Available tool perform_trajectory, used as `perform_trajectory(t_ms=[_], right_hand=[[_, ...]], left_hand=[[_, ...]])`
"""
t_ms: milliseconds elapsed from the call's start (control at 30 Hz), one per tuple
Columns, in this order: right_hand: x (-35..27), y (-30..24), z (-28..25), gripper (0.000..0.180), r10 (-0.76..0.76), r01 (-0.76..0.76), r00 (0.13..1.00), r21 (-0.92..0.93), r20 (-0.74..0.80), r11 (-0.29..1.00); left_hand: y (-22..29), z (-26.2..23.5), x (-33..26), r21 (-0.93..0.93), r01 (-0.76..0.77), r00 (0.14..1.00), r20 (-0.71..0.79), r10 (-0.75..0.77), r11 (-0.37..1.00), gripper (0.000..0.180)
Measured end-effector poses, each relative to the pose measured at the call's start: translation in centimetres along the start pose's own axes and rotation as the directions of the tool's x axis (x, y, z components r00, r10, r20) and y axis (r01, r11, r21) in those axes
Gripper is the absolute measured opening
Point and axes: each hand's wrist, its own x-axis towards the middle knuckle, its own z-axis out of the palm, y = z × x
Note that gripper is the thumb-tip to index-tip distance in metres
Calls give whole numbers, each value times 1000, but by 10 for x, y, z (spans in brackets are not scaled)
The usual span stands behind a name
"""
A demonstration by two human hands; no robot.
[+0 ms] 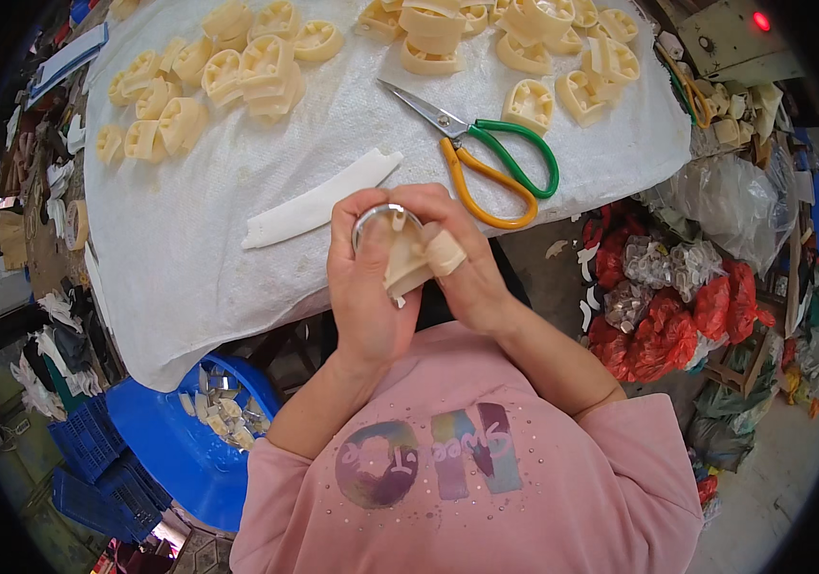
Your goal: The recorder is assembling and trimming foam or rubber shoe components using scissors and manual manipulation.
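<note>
In front of my chest, both hands are closed around a cream hollow moulded plastic piece, shaped like a shoe heel (407, 264). A shiny silver curved band (361, 222) shows along its upper edge. My left hand (367, 297) grips its left side, with the thumb over the band. From the right, my right hand (471, 263) holds it, its fingers curled over the top. Just beyond the hands, a white strip (323, 199) lies on the white-covered table (175, 249). Scissors (462, 132) with one green and one yellow handle rest open to the right of the strip.
Many similar cream pieces (266, 72) are piled along the table's far side. Below its left corner stands a blue basin (165, 435) containing silver and cream pieces (228, 416). Blue crates (108, 478) sit farther left. Red plastic bags (663, 335) lie at right.
</note>
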Motion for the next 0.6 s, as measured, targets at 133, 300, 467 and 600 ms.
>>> perform_trajectory(t_ms=[133, 300, 467, 600], right_hand=[[4, -15, -3, 42, 451, -437, 886, 524, 109, 731], [4, -15, -6, 47, 343, -360, 933, 237, 112, 902], [7, -29, -3, 45, 386, -391, 920, 114, 63, 913], [8, -22, -18, 41, 424, -457, 889, 312, 170, 833]], left_hand=[[12, -5, -1, -118, 15, 967, 256, 16, 993, 70], [9, 3, -9, 139, -23, 997, 75, 12, 990, 62], [9, 2, -6, 19, -65, 994, 87, 63, 998, 52], [12, -12, -1, -105, 40, 973, 230, -15, 994, 63]])
